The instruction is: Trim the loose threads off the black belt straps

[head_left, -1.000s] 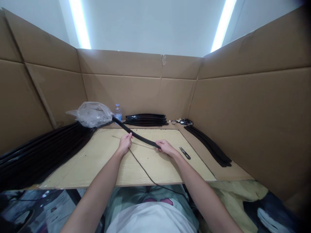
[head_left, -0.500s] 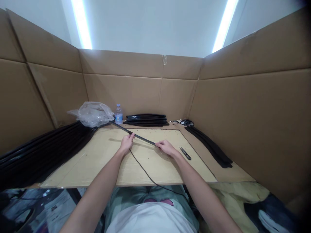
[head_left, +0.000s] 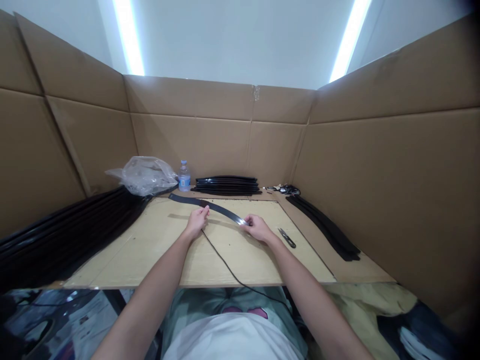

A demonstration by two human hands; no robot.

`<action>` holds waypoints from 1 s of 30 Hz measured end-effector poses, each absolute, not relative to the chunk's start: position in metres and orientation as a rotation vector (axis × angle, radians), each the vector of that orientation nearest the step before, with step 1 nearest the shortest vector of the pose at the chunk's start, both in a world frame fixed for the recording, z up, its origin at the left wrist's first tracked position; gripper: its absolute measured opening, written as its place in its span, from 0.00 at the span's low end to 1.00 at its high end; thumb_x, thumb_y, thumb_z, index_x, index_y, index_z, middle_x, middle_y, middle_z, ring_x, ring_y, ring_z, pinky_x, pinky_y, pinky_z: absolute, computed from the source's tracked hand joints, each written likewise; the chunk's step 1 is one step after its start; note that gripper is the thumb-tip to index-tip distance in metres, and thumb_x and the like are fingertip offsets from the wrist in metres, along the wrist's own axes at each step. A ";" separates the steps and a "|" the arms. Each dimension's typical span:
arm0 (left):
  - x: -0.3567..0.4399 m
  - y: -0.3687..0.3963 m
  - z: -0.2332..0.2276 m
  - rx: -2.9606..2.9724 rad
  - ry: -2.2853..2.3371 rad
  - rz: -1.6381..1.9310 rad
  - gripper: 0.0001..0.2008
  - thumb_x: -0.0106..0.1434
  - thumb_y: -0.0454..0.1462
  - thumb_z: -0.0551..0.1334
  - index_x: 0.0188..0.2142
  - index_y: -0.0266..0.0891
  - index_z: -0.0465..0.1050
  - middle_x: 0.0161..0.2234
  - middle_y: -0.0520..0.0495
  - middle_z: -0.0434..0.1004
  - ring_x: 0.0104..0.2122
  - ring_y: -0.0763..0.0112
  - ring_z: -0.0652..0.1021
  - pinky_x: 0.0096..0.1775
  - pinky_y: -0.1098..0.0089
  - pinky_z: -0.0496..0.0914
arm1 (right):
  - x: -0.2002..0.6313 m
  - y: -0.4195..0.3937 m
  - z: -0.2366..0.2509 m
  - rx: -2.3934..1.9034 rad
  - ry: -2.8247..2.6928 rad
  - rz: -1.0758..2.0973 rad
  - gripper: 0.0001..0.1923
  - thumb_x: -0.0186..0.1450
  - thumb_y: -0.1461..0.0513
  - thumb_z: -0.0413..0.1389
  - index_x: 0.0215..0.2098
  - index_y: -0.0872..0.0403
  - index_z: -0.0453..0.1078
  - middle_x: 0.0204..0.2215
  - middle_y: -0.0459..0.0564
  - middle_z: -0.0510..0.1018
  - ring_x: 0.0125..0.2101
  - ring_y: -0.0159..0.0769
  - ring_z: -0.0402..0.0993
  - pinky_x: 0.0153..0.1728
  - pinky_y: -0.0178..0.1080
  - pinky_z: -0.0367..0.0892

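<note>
A long, thin black strip (head_left: 223,210), curved and shiny toward its right end, is held above the board. My left hand (head_left: 197,221) pinches it near its middle, thumb and fingers closed. Its right end sits between the closed fingers of my right hand (head_left: 257,228). A thin dark cord (head_left: 225,264) runs from beneath my left hand down over the table's front edge to my lap. Whether the left fingers also grip the cord is hidden. Small black thread snips (head_left: 287,238) lie on the board to the right of my right hand.
Many black strips (head_left: 71,232) are piled at the left, partly under a clear plastic bag (head_left: 148,176). A water bottle (head_left: 184,176) and a stack of black strips (head_left: 226,185) stand at the back. More strips (head_left: 323,227) lie right. Cardboard walls (head_left: 195,135) enclose the table.
The strip has turned about its length, so its broad face and curve now show instead of its narrow edge. Both hands have stayed almost in place, still holding it.
</note>
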State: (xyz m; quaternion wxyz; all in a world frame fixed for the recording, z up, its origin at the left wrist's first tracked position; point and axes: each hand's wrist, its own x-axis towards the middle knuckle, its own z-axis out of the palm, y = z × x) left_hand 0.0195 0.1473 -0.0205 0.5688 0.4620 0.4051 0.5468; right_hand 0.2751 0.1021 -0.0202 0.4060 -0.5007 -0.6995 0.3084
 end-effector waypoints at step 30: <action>0.019 0.148 -0.021 1.121 0.895 1.174 0.24 0.58 0.55 0.57 0.23 0.41 0.50 0.16 0.61 0.47 0.11 0.85 0.48 0.15 0.78 0.40 | 0.276 0.100 -0.020 -1.263 -1.932 0.579 0.18 0.62 0.54 0.55 0.47 0.55 0.68 0.42 0.55 0.77 0.42 0.40 0.73 0.43 0.40 0.66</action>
